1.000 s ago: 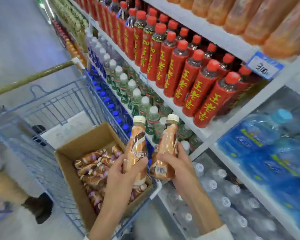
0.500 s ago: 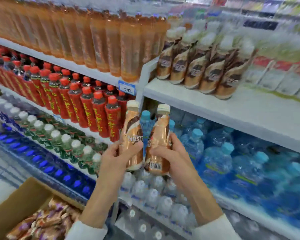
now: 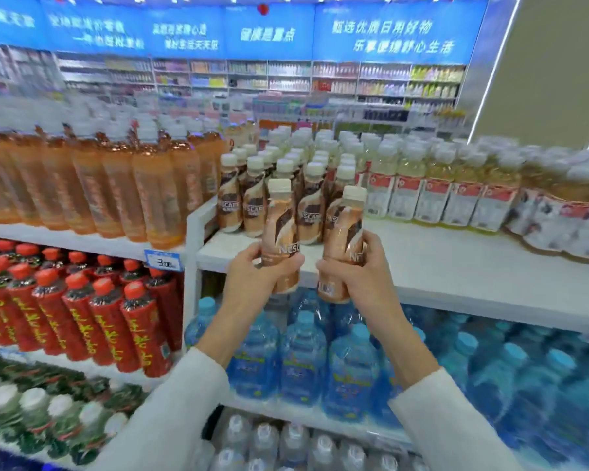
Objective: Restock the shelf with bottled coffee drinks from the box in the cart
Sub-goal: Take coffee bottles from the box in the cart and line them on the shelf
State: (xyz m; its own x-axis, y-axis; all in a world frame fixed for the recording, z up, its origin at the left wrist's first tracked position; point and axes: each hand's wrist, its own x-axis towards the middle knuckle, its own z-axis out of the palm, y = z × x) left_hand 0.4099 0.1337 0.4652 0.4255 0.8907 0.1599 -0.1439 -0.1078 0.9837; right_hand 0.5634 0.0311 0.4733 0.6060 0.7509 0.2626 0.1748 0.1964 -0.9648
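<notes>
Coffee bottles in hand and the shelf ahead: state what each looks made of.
Coffee bottles: probably plastic, wrapped in a glossy printed sleeve that catches highlights, matte cream cap. Shelf: smooth white board, painted metal or laminate, unclear which.

- Glossy printed plastic film over coffee bottles, with matt cream plastic caps.
- Smooth, matt white on shelf.
- Clear, shiny plastic on water bottles.
- Soft white cloth on sleeves.
</notes>
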